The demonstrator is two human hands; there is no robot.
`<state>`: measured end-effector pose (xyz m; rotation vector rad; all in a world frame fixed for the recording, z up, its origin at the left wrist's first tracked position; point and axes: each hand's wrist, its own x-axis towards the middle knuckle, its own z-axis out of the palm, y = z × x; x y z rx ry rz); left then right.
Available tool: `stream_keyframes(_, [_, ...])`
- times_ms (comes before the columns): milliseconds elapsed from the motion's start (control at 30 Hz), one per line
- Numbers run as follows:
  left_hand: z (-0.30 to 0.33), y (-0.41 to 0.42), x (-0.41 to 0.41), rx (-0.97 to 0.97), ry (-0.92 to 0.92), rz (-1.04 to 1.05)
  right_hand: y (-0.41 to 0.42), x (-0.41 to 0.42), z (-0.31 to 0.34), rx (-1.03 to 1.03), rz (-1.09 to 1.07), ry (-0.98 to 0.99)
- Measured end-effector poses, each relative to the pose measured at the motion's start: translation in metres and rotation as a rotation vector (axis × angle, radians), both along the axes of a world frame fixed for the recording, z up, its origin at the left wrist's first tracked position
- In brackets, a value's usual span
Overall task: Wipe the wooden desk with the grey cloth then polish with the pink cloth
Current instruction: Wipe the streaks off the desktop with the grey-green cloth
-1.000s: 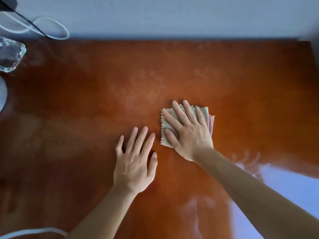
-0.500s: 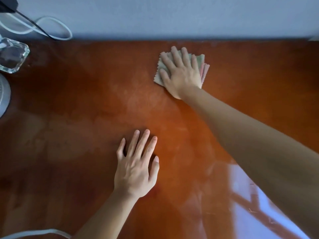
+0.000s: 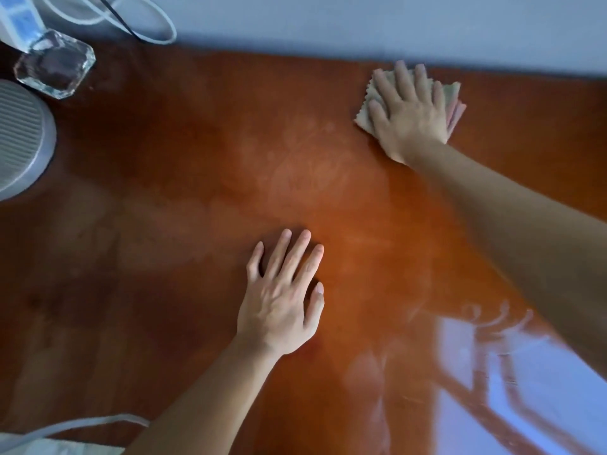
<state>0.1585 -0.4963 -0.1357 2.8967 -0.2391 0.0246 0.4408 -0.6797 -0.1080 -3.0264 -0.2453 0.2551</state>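
The glossy wooden desk [image 3: 197, 178] fills the view. My right hand [image 3: 409, 116] lies flat, fingers straight, pressing a folded grey cloth [image 3: 364, 119] against the desk near its far edge, close to the wall. A pink cloth [image 3: 457, 113] peeks out from under the grey one at the hand's right side. My left hand [image 3: 284, 297] rests flat on bare wood at the middle of the desk, fingers spread, holding nothing.
A clear glass bottle [image 3: 54, 68] stands at the far left corner. Beside it sits a round grey ribbed device [image 3: 23, 139]. White and black cables [image 3: 131, 24] loop against the wall. Another white cable [image 3: 82, 425] crosses the near left edge. Window light reflects at the near right.
My right hand slid the cloths from mid-desk away to the far edge, then further to the right along the wall. My left hand stayed pressed in place.
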Motion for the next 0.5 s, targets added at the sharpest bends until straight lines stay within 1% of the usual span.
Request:
stream_keyframes(100, [0.000,0.002,0.000,0.002,0.005,0.007,0.078,-0.044,-0.002,0.020,0.243,0.000])
stream_keyframes(167, [0.001,0.002,0.000,-0.006,-0.004,0.008,0.115,-0.092,-0.007,0.024,0.457,0.027])
stream_keyframes(233, [0.000,0.002,0.000,-0.014,-0.017,0.004,0.125,-0.127,-0.011,0.023,0.633,0.056])
stream_keyframes(300, [0.001,0.001,-0.001,-0.017,-0.017,0.007,0.116,-0.118,-0.010,0.036,0.714,0.079])
stream_keyframes(367, [0.001,0.000,-0.001,-0.031,-0.018,0.008,0.101,-0.080,-0.009,0.018,0.643,0.042])
stream_keyframes(433, [0.001,0.000,0.000,-0.046,-0.012,0.014,0.079,-0.034,-0.006,-0.004,0.445,0.018])
stream_keyframes(500, [0.001,-0.001,0.000,-0.054,-0.005,0.012,0.061,-0.005,-0.006,-0.009,0.337,0.004])
